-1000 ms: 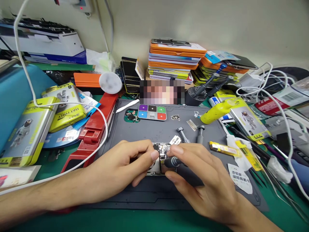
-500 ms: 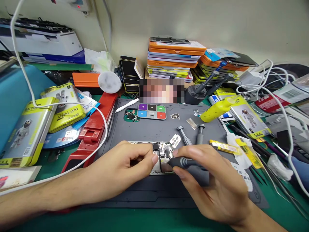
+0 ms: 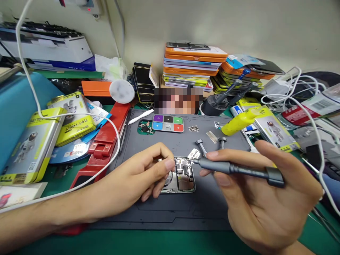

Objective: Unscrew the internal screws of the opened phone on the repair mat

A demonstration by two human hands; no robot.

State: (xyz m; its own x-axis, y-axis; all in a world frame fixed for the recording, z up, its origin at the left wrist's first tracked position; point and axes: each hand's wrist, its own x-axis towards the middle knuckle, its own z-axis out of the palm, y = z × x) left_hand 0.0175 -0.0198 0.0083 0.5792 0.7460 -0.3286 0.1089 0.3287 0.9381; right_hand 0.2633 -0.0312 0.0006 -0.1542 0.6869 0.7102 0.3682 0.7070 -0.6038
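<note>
An opened phone point(image 3: 186, 181) lies flat on the grey work mat point(image 3: 148, 216), its inner boards and metal plates exposed. My left hand point(image 3: 148, 173) hovers over the phone's left part and hides it, thumb and index finger pinched together. Whatever is in that pinch, if anything, is too small to make out. Between the fingers and thumb of my right hand point(image 3: 268, 198) is a dark grey screwdriver point(image 3: 233, 169), held nearly level. Its thin tip points left, at the phone's upper edge near my left fingertips. A razor blade point(image 3: 194, 154) lies just behind the phone.
Two more screwdrivers point(image 3: 201, 146) lie behind my right hand. Farther back are a coloured screw tray point(image 3: 168, 124), a yellow bottle point(image 3: 237, 122) and a screwdriver stand point(image 3: 214, 104). Battery boxes point(image 3: 29, 145) and a red clamp-like tool point(image 3: 102, 141) sit left; a white cable point(image 3: 115, 132) loops over them.
My right hand has pulled back right and turned palm up, tilting the screwdriver's tip to the phone's upper edge. My left hand's fingers have lifted and curled; more of the phone's right end shows.
</note>
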